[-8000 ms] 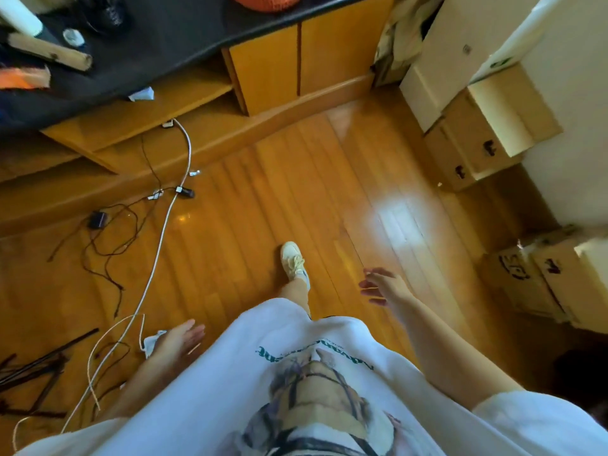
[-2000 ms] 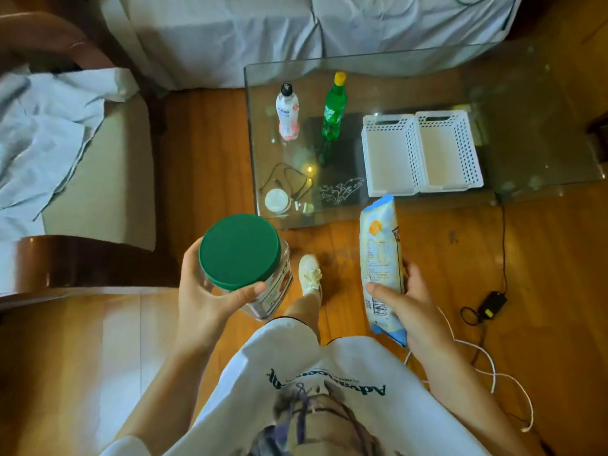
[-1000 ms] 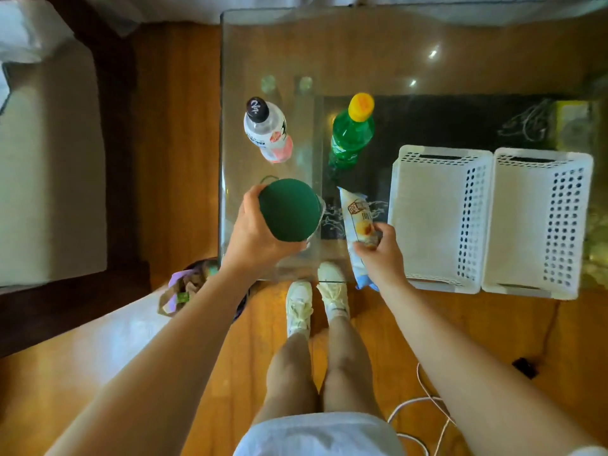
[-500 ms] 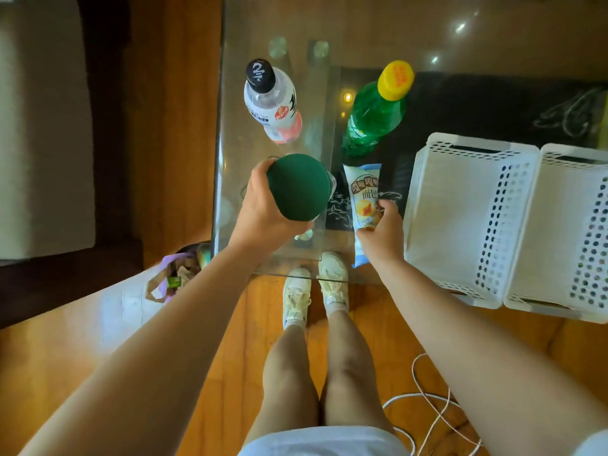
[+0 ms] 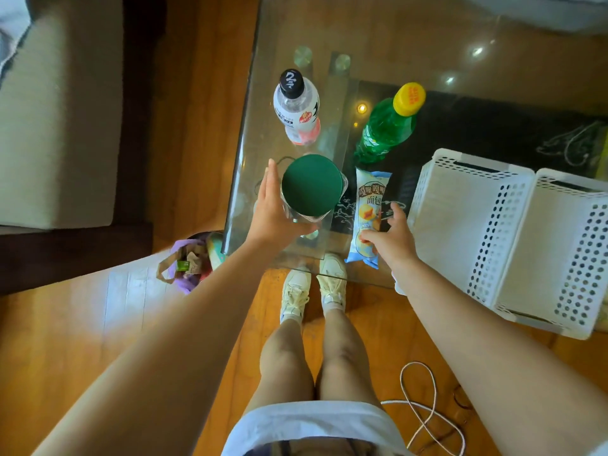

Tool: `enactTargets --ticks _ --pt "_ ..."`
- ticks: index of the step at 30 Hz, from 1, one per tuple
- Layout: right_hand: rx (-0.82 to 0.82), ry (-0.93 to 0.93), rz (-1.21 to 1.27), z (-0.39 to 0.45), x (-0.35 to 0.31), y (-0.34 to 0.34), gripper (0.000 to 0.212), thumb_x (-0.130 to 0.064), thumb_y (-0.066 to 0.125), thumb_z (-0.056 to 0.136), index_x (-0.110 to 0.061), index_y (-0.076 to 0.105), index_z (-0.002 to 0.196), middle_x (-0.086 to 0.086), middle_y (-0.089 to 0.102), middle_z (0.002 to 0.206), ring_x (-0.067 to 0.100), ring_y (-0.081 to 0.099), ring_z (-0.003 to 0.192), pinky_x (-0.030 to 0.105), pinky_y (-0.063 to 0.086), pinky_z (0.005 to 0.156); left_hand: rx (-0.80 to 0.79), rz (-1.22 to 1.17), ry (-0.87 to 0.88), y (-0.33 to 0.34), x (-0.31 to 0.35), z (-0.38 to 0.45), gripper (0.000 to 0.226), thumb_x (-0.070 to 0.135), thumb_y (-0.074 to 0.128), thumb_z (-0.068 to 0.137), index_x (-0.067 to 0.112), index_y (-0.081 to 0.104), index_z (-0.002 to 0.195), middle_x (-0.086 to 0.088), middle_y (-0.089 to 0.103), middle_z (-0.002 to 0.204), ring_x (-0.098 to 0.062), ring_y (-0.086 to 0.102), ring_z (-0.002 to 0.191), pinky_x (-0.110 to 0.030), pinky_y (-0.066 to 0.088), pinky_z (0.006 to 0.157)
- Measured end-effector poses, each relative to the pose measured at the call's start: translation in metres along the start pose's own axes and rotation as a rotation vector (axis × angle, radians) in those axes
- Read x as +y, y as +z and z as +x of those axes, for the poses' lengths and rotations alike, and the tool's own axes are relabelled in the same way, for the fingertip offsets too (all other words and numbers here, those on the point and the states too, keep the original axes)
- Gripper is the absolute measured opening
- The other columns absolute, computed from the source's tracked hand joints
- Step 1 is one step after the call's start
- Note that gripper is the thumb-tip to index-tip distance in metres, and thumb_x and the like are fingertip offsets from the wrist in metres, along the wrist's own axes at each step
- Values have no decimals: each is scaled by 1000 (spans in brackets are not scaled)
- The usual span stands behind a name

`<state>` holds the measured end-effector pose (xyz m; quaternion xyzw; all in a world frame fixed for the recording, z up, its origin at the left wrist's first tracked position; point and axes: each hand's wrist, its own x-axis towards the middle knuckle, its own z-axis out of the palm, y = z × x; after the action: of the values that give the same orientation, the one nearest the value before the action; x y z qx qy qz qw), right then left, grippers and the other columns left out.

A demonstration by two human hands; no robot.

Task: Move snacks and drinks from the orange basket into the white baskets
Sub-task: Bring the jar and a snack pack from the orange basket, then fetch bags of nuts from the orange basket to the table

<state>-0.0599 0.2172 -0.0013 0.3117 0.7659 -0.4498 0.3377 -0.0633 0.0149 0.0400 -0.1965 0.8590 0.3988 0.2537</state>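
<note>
Two hands are opening: left hand [image 5: 274, 209] touching the jar [image 5: 312, 189], right hand [image 5: 391, 236] spreading over the snack pack [image 5: 370, 205].

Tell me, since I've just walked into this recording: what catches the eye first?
The green-lidded jar on the glass table's near left corner, with the left hand beside it. Right of it lies a bread packet under the right hand. Behind stand a black-capped bottle and a green bottle; two white baskets sit right.
</note>
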Motion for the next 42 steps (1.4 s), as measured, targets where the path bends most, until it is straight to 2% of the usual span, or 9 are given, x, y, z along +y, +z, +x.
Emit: enactTargets --ticks 3,5,7,12,19,25,31,37,42 --pt "-78 43 80 -19 -5 -16 79 -9 66 82 -22 21 145 9 41 145 27 45 128 43 43 101 -23 -315 -322 -8 -2 -24 112 14 80 71 19 2 151 -4 20 157 -23 27 140 -42 32 111" --pt "-107 75 96 -35 -7 -28 73 -8 65 83 -21 27 143 10 46 140 28 48 125 47 45 100 -8 -520 -513 -15 -6 -49 87 16 73 78 17 20 148 -6 45 141 -19 53 113 -33 50 83" --pt "-114 116 100 -55 -8 -37 60 -5 62 84 -18 37 138 13 53 132 27 56 116 44 49 95 3 -704 -622 -24 -13 -78 59 17 66 85 14 40 138 -3 64 104 -10 62 79 -25 46 61" --pt "-170 113 -62 -107 -17 -42 33 -6 57 87 -13 54 119 13 63 105 22 62 87 31 50 70 115 -995 -677 -49 -42 -162 16 16 53 93 20 58 108 1 68 83 -9 64 67 -26 49 62" --pt "-368 -33 -486 -166 -44 15 16 -10 51 90 -13 59 104 5 53 61 12 42 49 17 29 37 482 -1287 -817 -57 -98 -294 11 10 51 93 13 58 85 6 54 41 -4 42 30 -13 34 38" --pt "-605 -254 -875 -237 -56 119 10 -12 51 90 -15 60 94 5 55 62 12 45 48 16 31 36 777 -1579 -1043 -14 -155 -408 9 14 53 93 11 57 85 -6 50 61 -3 39 26 -8 30 32" --pt "-771 -411 -1121 -328 -32 228 13 -14 50 92 -24 58 88 4 59 67 12 51 53 16 38 41 926 -1780 -1251 54 -206 -507 11 14 49 95 7 57 100 -7 52 66 -14 39 50 -17 33 38" --pt "-807 -377 -1178 -407 23 290 8 -14 48 93 -18 55 95 5 54 66 12 50 51 15 33 40 952 -1988 -1351 89 -265 -588 26 15 47 96 13 50 70 -4 48 62 0 38 21 -9 31 30" --pt "-807 -385 -1220 -446 60 322 11 -15 48 92 -16 57 98 5 56 71 14 52 58 22 35 48 989 -2051 -1330 74 -311 -632 29 16 45 97 10 48 69 -4 48 65 -11 41 50 -20 32 45"
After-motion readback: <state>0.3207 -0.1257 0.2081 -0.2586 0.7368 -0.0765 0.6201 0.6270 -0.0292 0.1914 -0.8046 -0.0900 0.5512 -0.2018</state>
